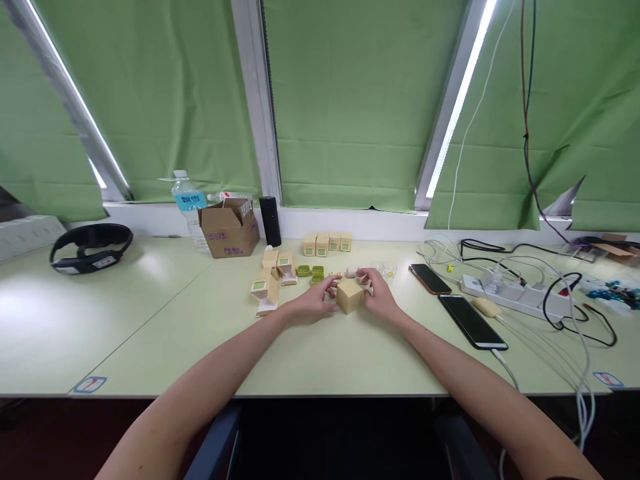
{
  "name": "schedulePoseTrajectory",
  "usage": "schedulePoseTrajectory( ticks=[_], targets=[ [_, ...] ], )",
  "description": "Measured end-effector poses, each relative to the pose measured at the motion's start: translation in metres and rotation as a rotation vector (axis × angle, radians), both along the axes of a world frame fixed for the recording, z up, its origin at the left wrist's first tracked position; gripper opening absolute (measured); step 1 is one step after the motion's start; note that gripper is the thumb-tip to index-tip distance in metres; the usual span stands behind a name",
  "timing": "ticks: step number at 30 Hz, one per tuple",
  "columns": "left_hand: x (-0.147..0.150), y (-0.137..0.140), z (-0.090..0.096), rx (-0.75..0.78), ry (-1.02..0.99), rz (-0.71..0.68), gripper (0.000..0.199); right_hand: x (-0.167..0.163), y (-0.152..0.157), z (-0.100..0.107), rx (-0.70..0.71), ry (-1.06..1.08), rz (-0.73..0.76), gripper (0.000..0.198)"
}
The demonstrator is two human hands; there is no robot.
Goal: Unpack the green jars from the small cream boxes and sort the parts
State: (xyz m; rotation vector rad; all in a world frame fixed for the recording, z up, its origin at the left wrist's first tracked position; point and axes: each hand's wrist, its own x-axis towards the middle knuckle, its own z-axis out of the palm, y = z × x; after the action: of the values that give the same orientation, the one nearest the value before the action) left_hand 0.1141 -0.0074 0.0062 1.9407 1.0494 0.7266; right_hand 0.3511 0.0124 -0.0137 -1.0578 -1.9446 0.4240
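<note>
L hand point(317, 301) and R hand point(381, 300) flanked a small tan carton point(349, 297) near the middle of the desk point(310, 360), approx in line w/ the person's torso. Fingers of both were curled at its sides; couldn't tell if clamped or just beside, nor if the carton sat on the desk or slightly off it.

Status, my read: partway. 4 small boxes point(323, 244) stood in a row at the back, looked closed, so prob done. Open boxes point(265, 287) on the left had flaps out, so those looked unfinished. Green containers point(317, 273) lay loose betw. the open boxes and the carton, w/ clear pieces point(389, 269) past the R hand; looked unboxed too. Contents n/a from where I stood.

Carton itself: cube-ish, plain, matte, top flat and apparently shut, edges crisp, one corner twd the person. No window or print on visible faces, no obvious dents.
</note>
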Motion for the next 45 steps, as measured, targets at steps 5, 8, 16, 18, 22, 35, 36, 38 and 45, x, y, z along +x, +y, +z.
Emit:
schedulePoseTrajectory(
  ticks=[5, 8, 16, 18, 22, 35, 36, 38, 45],
  targets=[
    [0.023, -0.013, -0.010, 0.105, 0.088, 0.195, 0.088, -0.007, -0.001, -0.005, -0.132, 0.137, -0.004, 0.046],
    [0.032, -0.016, -0.013, 0.154, 0.156, 0.298, 0.090, -0.015, -0.005, -0.005, -0.187, 0.175, 0.010, 0.047],
    [0.024, -0.011, -0.011, 0.321, -0.006, 0.407, 0.046, -0.034, -0.009, 0.026, -0.297, 0.230, 0.069, 0.030],
    [0.022, -0.011, -0.010, 0.438, 0.004, 0.390, 0.045, -0.040, -0.015, 0.031, -0.243, 0.197, 0.077, 0.035],
    [0.019, -0.012, -0.013, 0.661, 0.053, 0.323, 0.043, -0.045, -0.027, 0.027, -0.147, 0.170, 0.073, 0.043],
    [0.013, -0.007, -0.014, 1.068, 0.151, 0.255, 0.042, -0.038, -0.033, 0.018, -0.001, 0.109, 0.087, 0.056],
    [0.012, -0.006, -0.012, 1.112, 0.153, 0.251, 0.039, -0.038, -0.034, 0.018, 0.030, 0.116, 0.093, 0.057],
    [0.009, -0.002, -0.011, 1.219, 0.184, 0.228, 0.032, -0.037, -0.036, 0.016, 0.111, 0.103, 0.105, 0.062],
    [-0.004, 0.006, -0.016, 1.598, 0.350, 0.252, 0.036, -0.039, -0.036, 0.007, 0.471, 0.089, 0.184, 0.076]
  ],
)
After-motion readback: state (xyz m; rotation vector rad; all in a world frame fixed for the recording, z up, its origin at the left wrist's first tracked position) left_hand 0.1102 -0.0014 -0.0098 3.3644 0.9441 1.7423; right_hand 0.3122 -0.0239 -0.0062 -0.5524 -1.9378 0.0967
